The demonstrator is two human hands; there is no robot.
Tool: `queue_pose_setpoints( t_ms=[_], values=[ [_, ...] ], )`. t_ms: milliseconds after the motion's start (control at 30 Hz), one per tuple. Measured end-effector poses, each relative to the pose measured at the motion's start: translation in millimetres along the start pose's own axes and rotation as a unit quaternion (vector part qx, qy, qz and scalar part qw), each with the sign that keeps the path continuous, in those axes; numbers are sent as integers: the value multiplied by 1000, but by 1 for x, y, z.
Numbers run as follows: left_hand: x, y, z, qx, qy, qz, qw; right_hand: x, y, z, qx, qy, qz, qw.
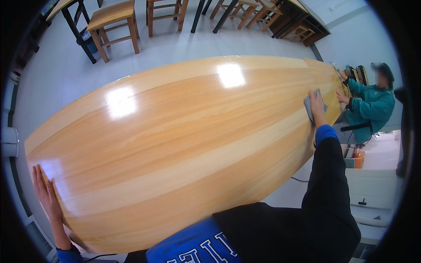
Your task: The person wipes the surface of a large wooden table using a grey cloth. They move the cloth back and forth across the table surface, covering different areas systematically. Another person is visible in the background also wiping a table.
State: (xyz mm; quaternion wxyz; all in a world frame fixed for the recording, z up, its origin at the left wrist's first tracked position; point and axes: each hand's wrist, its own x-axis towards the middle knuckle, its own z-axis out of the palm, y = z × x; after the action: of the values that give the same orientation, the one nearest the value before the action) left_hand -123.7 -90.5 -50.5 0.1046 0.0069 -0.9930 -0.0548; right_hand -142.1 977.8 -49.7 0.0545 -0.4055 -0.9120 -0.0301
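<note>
A long glossy wooden tabletop point(171, 131) stretches before me, bright with ceiling-light reflections. Towards its right part, my right hand point(316, 105) presses a grey cloth point(308, 107) against the wood with the arm stretched out. Parts of the cloth stick out on both sides of the fingers. At the left end, my left hand point(47, 197) rests by the table's edge, holding nothing, with the thumb apart from the fingers.
A person in a teal jacket point(375, 102) is at the right end with hands at the table. Across the tiled floor point(82, 79) stand wooden stools point(111, 14), black table legs point(79, 31) and a small bin point(88, 42). A white cabinet point(371, 187) is at the right.
</note>
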Motion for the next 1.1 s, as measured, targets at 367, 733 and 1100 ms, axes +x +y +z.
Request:
queue_pose_setpoints(
  t_ms=[367, 733, 1100],
  values=[
    [0, 8, -3, -11, 17, -2, 1000, -112, 110, 0, 162, 39, 276, 947],
    [3, -3, 10, 46, 24, 5, 999, -237, 7, 10, 299, 114, 227, 920],
    [3, -1, 16, 43, 20, -22, 999, -399, -124, -40, 68, 77, -65, 993]
  ],
)
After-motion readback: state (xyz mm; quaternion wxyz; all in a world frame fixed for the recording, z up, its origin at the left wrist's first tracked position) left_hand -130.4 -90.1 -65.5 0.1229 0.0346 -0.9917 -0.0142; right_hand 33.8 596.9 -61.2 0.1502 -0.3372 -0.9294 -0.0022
